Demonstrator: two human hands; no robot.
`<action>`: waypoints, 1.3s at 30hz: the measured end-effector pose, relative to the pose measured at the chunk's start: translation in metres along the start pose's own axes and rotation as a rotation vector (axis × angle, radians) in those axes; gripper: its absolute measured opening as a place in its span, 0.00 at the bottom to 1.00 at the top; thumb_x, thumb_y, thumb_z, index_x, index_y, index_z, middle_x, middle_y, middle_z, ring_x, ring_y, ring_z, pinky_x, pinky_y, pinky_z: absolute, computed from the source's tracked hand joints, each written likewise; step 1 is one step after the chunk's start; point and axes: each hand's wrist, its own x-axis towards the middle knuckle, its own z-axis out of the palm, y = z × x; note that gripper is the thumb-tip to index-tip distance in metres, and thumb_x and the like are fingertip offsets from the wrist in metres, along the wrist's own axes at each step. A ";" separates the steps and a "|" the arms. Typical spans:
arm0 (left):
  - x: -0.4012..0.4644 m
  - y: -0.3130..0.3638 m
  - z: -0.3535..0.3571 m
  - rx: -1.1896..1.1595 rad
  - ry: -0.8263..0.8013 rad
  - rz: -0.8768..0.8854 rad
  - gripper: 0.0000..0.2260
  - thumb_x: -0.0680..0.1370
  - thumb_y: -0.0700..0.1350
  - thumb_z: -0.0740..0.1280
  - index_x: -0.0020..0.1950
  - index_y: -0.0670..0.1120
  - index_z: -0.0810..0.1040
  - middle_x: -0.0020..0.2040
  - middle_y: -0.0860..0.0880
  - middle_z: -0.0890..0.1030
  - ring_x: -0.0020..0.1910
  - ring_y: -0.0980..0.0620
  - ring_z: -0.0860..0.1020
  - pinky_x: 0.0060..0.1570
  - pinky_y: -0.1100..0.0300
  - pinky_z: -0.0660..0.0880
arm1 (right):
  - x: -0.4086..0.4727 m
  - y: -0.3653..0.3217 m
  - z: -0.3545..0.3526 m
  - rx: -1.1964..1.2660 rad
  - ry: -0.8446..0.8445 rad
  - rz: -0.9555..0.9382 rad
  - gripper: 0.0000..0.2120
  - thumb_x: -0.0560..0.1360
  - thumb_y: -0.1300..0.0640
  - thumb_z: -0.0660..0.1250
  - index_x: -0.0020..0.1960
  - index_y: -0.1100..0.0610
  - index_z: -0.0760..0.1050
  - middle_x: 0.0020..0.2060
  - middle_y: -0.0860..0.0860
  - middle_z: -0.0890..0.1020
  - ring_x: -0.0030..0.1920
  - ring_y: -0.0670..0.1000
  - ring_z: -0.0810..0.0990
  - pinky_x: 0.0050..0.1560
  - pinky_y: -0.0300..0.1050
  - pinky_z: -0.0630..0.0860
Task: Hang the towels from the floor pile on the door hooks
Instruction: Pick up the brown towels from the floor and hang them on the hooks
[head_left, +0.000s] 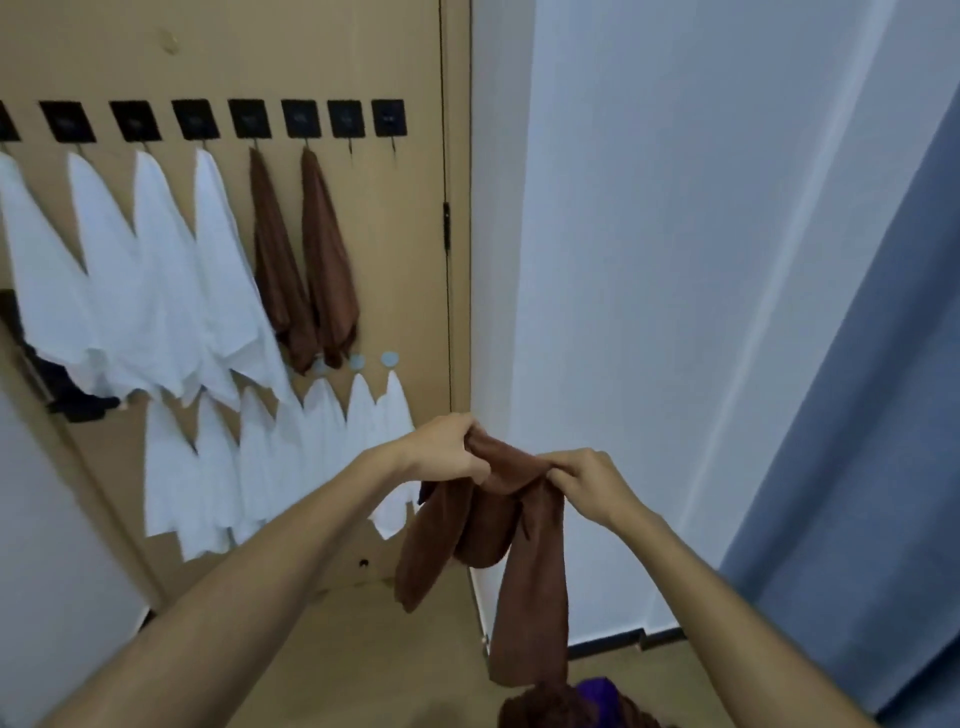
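A brown towel (488, 525) hangs in front of me, held up by both hands. My left hand (447, 449) grips its top edge on the left, and my right hand (587, 478) pinches the top edge on the right. Its ends droop toward the floor pile (566, 706) of brown and purple towels at the bottom edge. On the tan door (322, 52) a row of black hooks (345, 118) runs across. Two brown towels (322, 260) hang from hooks, with white towels (156, 270) to their left. The two rightmost black hooks (388, 118) are bare.
A lower row of round hooks (389, 358) holds more white towels (260, 457). A white wall (675, 260) stands right of the door, and a blue curtain (883, 415) hangs at far right. A dark door handle (67, 400) sticks out at left.
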 end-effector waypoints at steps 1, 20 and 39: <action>-0.006 -0.007 -0.007 0.012 0.027 -0.012 0.14 0.68 0.51 0.70 0.50 0.47 0.75 0.45 0.52 0.79 0.43 0.54 0.76 0.42 0.60 0.72 | 0.003 -0.010 0.004 -0.003 -0.001 -0.017 0.16 0.78 0.63 0.59 0.57 0.49 0.81 0.52 0.46 0.84 0.51 0.44 0.79 0.52 0.32 0.72; -0.050 -0.082 -0.099 0.069 0.301 0.083 0.09 0.75 0.38 0.58 0.38 0.51 0.68 0.39 0.51 0.74 0.41 0.53 0.71 0.39 0.60 0.65 | 0.066 -0.158 0.032 0.026 0.111 -0.144 0.01 0.73 0.62 0.67 0.44 0.57 0.76 0.37 0.47 0.76 0.36 0.45 0.71 0.37 0.37 0.68; -0.049 -0.167 -0.150 0.110 0.314 0.051 0.11 0.77 0.41 0.54 0.36 0.52 0.65 0.35 0.53 0.72 0.41 0.49 0.71 0.45 0.55 0.65 | 0.130 -0.222 0.103 0.123 0.018 -0.181 0.06 0.76 0.58 0.65 0.44 0.54 0.81 0.40 0.49 0.84 0.44 0.49 0.81 0.47 0.44 0.77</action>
